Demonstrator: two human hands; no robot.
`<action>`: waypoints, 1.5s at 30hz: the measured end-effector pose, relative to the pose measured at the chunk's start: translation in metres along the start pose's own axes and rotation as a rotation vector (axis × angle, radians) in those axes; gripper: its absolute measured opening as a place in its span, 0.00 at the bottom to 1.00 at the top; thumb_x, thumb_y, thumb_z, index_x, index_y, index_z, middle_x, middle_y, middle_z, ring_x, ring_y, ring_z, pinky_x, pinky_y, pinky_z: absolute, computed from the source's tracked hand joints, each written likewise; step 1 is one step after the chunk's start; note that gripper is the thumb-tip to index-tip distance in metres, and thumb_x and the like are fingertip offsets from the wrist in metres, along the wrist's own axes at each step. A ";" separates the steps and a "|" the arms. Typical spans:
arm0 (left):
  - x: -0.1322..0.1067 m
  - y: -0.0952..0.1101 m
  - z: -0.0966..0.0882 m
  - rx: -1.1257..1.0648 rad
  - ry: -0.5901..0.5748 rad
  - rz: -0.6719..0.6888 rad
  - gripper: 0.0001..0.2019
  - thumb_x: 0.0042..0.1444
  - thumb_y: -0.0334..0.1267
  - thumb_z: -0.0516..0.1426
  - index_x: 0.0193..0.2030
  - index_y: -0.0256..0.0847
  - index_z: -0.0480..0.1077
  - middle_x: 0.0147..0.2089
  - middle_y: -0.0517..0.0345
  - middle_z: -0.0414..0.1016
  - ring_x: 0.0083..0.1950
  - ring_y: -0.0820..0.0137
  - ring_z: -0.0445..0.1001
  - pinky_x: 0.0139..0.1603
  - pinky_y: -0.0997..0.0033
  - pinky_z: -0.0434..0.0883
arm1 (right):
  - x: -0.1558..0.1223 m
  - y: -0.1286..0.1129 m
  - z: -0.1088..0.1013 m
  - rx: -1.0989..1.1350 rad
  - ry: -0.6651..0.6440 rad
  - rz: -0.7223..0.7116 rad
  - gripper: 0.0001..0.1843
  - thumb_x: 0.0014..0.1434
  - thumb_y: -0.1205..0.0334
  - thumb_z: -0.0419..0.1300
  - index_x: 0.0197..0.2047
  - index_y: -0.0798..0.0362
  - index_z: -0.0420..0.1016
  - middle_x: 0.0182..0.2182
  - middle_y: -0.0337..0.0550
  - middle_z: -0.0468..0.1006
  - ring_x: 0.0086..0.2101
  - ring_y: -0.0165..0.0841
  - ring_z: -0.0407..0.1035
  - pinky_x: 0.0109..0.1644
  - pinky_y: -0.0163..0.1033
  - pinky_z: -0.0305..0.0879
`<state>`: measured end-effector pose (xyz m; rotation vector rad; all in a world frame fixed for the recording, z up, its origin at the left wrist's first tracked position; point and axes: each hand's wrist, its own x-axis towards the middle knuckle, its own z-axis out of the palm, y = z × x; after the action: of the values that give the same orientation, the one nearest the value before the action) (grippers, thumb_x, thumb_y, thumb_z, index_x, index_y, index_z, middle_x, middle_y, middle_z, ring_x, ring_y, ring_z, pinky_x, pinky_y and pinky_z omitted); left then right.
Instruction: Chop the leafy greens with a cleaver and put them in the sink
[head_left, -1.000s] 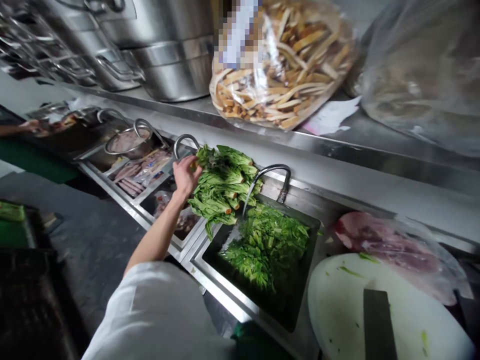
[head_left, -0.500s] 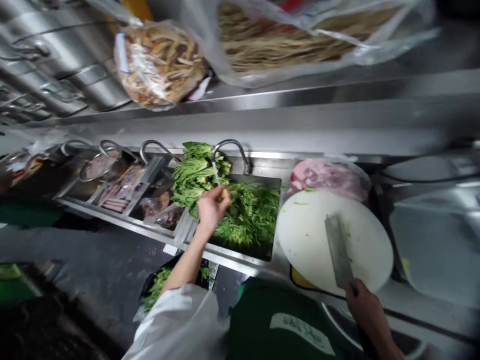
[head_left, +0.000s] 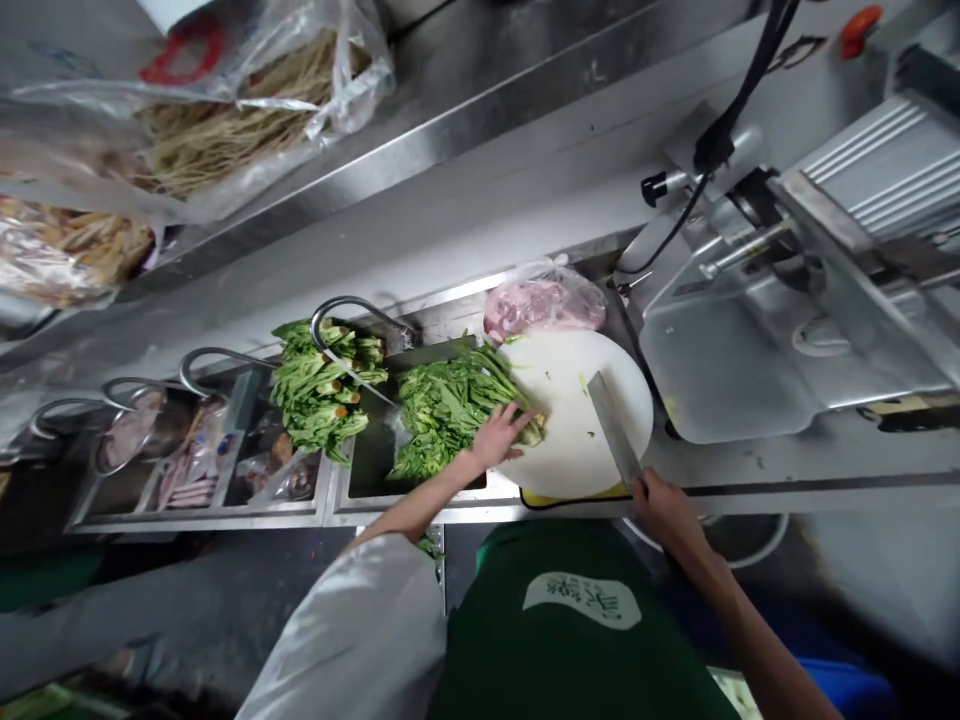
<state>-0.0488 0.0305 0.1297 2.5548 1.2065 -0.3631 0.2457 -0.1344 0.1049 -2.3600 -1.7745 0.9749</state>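
My right hand point(head_left: 664, 508) is closed around the handle of a cleaver point(head_left: 613, 425). Its blade lies over the right half of a round white cutting board point(head_left: 555, 455). My left hand point(head_left: 499, 437) has its fingers spread over the stem ends of leafy greens point(head_left: 450, 400), which reach from the sink onto the board's left edge. Another pile of greens point(head_left: 319, 390), cut stem ends showing, rests on the sink's left side. A curved faucet point(head_left: 360, 302) runs a thin stream of water into the sink point(head_left: 367, 470).
Bagged pink meat point(head_left: 546, 303) lies behind the board. A metal slicing machine point(head_left: 795, 270) stands at the right. Further left are sinks with packaged meat point(head_left: 199, 455) and a metal pot point(head_left: 139, 430). Bagged dried goods point(head_left: 247, 130) sit on the shelf point(head_left: 442, 140) above.
My left hand has moved from the faucet's stream to the board's left edge, where greens now lie partly on the board. The cleaver stays over the board. The view has swung right.
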 end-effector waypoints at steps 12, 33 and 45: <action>0.066 0.013 0.013 0.043 -0.031 -0.065 0.48 0.52 0.66 0.61 0.73 0.42 0.55 0.63 0.36 0.65 0.62 0.45 0.63 0.67 0.41 0.53 | 0.032 -0.029 -0.029 -0.125 -0.136 -0.066 0.16 0.72 0.60 0.42 0.48 0.56 0.69 0.36 0.53 0.80 0.36 0.39 0.75 0.37 0.39 0.53; 0.114 0.031 0.010 -0.305 0.079 -0.281 0.20 0.70 0.54 0.49 0.56 0.44 0.71 0.53 0.50 0.77 0.55 0.58 0.73 0.60 0.56 0.60 | 0.000 -0.008 -0.026 -0.189 -0.029 -0.125 0.10 0.71 0.64 0.45 0.43 0.55 0.65 0.27 0.47 0.78 0.27 0.35 0.74 0.28 0.37 0.48; 0.117 0.025 0.010 -0.252 0.084 -0.124 0.35 0.53 0.56 0.66 0.64 0.46 0.67 0.62 0.45 0.67 0.62 0.51 0.65 0.58 0.54 0.67 | 0.057 -0.024 -0.026 -0.188 -0.155 -0.041 0.14 0.72 0.62 0.43 0.48 0.58 0.66 0.33 0.54 0.79 0.34 0.38 0.75 0.36 0.38 0.57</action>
<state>0.0416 0.0947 0.0842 2.3068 1.3515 -0.1218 0.2465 -0.0670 0.1094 -2.4019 -2.0472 1.0558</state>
